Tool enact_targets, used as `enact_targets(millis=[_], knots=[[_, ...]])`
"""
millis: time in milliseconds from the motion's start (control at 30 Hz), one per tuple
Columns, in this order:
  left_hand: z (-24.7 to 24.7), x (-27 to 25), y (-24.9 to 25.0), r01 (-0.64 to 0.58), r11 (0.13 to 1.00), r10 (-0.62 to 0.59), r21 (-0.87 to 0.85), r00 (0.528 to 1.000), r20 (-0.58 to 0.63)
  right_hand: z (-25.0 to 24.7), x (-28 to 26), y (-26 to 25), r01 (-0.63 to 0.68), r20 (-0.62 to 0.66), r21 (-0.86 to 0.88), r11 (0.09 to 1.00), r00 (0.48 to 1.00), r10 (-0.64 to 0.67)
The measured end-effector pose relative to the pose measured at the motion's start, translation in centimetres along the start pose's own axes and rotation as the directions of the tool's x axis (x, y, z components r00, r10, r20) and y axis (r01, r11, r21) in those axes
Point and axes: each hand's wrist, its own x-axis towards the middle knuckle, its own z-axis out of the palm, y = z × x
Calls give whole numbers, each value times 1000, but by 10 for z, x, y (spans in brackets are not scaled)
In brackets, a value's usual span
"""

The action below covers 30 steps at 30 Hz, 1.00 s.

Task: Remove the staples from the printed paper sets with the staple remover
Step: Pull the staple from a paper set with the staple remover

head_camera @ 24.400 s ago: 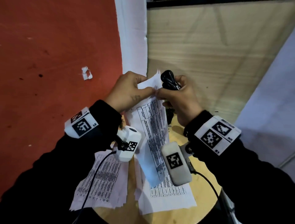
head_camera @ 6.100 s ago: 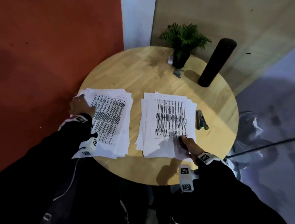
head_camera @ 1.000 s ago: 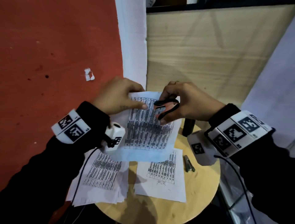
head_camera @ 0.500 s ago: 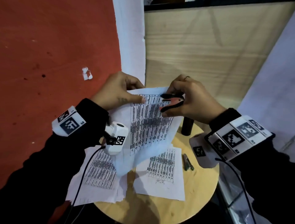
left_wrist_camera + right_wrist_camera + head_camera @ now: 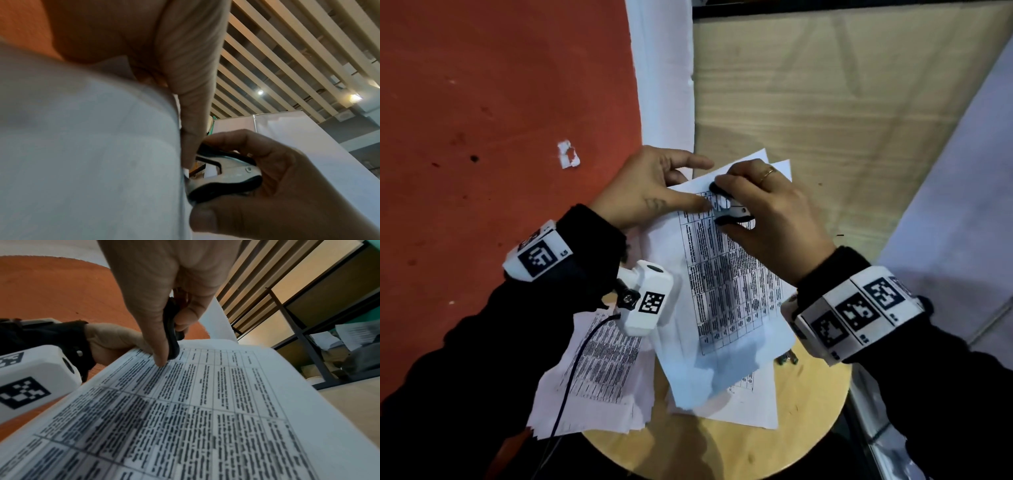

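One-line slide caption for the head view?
Left hand pinches a printed paper set above the round table while the right hand works the staple remover at its top corner.

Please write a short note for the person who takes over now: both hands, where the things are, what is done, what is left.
Left hand: pinches the top corner of the lifted paper set.
Right hand: grips the staple remover, its claws at that corner.
Two paper piles lie on the round table.
Done: cannot tell which sets are free of staples.
Left: pull this staple, then continue with the other sets.
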Motion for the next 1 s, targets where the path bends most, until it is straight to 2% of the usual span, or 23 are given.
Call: enact_targets(millis=[400, 767, 1000], knots=[[1, 9, 2, -48, 997, 46, 58, 998, 35, 2, 7, 3, 123, 33, -11, 992, 992, -122], [-5, 11, -1, -35, 991, 20, 126, 992, 121, 3, 12, 8, 203, 66, -166, 965, 979, -195], [-7, 9, -2, 9, 999, -17, 51, 988, 156, 5, 11, 8, 148, 33, -145, 978, 989, -145]])
